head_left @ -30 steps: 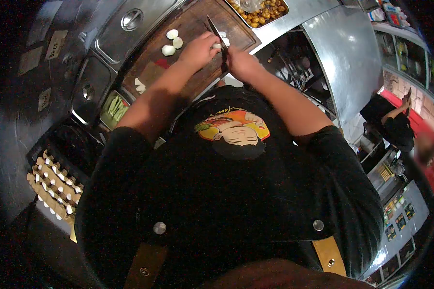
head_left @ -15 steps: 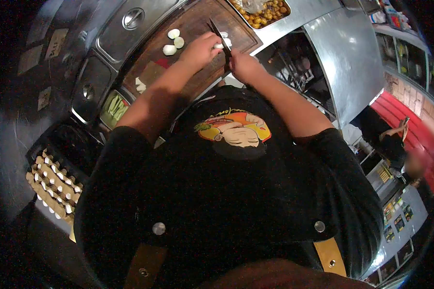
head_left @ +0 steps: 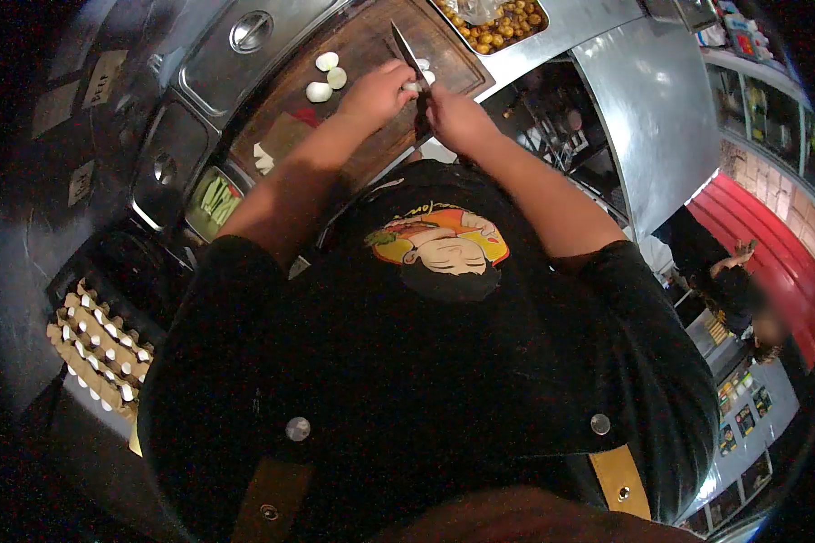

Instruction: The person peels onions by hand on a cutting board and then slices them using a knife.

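My right hand is closed around the handle of a knife, its blade pointing away from me across the wooden cutting board. Beside the blade, my left hand pinches a small white piece of onion against the board. Thin white slices lie on the far side of the knife. Left of my left hand are peeled onion pieces, one of them a whitish round piece. Some white scraps sit near my left forearm.
A metal tray of small browned potatoes stands beyond the board. Lidded steel pans and a container of green sticks line the left. Egg cartons are at lower left. Another person stands far right.
The knife and my right hand have shifted slightly up and left. My left hand keeps its pinch on the onion. The other person's hands have lowered a little.
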Motion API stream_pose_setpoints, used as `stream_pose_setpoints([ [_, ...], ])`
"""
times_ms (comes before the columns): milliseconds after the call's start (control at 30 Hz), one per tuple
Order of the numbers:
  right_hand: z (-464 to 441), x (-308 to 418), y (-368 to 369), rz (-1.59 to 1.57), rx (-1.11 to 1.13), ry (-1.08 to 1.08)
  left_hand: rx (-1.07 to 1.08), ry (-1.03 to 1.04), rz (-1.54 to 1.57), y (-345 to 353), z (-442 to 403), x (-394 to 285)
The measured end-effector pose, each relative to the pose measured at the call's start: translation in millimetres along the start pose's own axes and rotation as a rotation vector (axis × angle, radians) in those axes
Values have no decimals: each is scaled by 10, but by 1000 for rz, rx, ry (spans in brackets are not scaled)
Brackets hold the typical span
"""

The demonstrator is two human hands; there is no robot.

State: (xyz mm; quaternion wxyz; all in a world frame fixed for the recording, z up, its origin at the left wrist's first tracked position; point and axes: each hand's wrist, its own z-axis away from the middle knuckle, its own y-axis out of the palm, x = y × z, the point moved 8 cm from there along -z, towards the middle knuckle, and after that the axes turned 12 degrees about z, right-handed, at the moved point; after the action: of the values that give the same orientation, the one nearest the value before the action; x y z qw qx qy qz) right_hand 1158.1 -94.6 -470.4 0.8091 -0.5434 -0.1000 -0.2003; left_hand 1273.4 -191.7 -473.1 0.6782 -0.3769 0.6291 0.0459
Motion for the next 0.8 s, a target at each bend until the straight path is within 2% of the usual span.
stream_pose_setpoints([
  [100, -24, 8, -35, -14, 37, 67, 0, -3, -12, -1, 17, 2],
  [333, 108, -62, 137, 37, 148, 73, 2, 6, 35, -1, 22, 21],
  [500, 87, 19, -35, 24, 45, 26, -1, 6, 6, -16, 19, -7],
  [800, 75, 75, -63, -11, 2, 14, -18, 36, -31, -33, 47, -22],
])
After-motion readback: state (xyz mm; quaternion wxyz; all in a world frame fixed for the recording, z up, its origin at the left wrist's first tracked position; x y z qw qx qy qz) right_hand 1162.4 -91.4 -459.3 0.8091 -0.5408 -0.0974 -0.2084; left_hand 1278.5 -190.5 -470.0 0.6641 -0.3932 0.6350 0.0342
